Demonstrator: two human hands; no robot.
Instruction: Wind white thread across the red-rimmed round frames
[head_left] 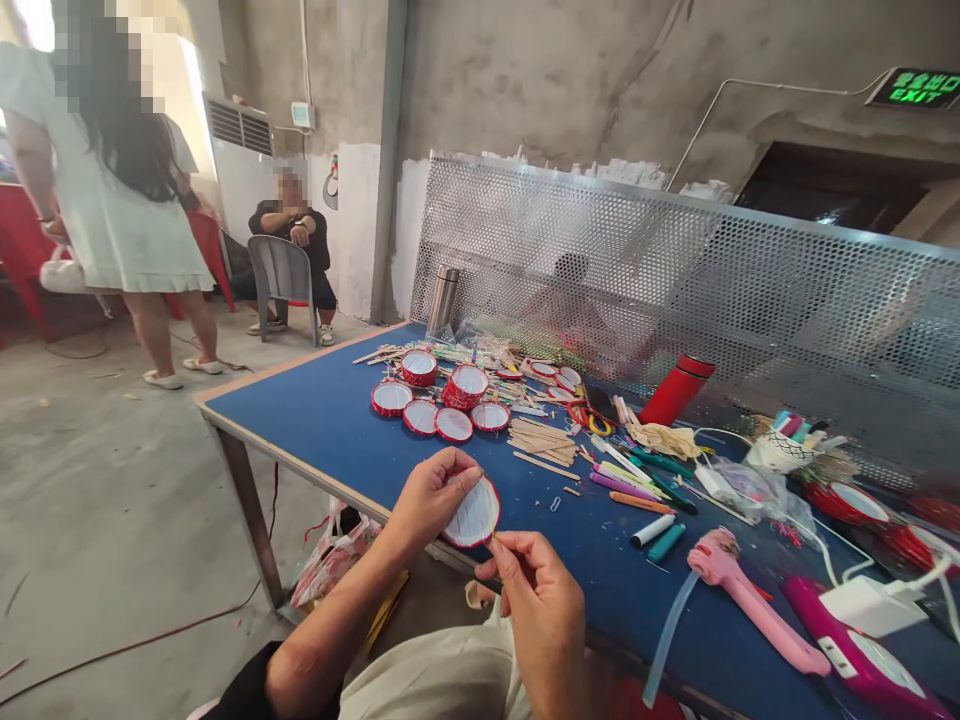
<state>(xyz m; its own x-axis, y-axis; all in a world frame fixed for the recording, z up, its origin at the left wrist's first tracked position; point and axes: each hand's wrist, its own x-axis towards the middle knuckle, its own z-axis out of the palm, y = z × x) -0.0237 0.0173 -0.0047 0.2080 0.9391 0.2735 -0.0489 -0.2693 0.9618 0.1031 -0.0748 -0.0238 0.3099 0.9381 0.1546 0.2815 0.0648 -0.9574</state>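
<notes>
A round white disc with a red rim (472, 515) is held up over the table's front edge, its pale face tilted towards me. My left hand (437, 490) grips its upper left edge between thumb and fingers. At the lower right rim, the thumb and forefinger of my right hand (544, 595) are pinched together; a tiny yellowish bit shows at the fingertips, too small to name. Similar red-rimmed discs lie beyond my hands, among them a flat one (454, 425) and a small stack (466, 385). Flat wooden sticks (544, 442) lie to their right.
The blue table (300, 385) holds several markers (651, 530), a pink glue gun (757, 600), a magenta power strip (862, 650), a red bottle (677, 390) and a steel flask (442, 300). A perforated metal panel (637, 270) backs it. Two people are at the left, one seated.
</notes>
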